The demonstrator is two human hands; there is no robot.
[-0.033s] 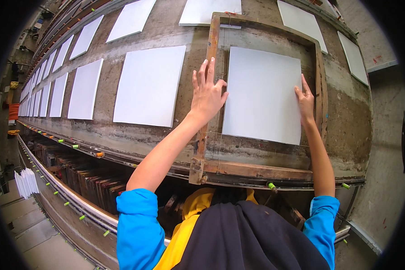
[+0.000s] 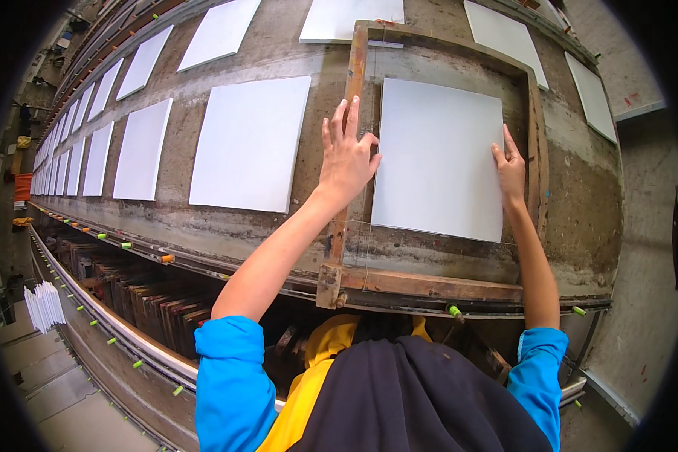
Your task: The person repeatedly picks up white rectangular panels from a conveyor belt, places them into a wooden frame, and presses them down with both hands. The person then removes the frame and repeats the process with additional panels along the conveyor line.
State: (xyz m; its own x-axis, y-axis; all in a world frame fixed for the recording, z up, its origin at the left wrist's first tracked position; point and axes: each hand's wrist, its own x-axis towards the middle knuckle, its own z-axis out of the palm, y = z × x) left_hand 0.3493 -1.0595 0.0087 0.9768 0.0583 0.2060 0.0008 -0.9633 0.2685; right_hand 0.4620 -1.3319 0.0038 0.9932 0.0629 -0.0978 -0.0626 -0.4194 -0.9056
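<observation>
"Grey-brown table (image 2: 580, 203), rows of white panels (image 2: 250, 143) — where's the person's panel (image 2: 438, 158)?"

"Within the wooden frame (image 2: 433, 284) — left hand (image 2: 346, 154) spread at one edge, right hand (image 2: 511, 173), digits apart, at the other. Light, matched side contact should keep it square."

The flat, white, rectangular panel (image 2: 438, 162) inside your brown wooden frame (image 2: 429, 284) has shifted very slightly to your left. Your bare right hand (image 2: 511, 175) has moved left with it at the panel's right edge, and your right forearm (image 2: 536, 264) has swung a touch the same way.
</observation>
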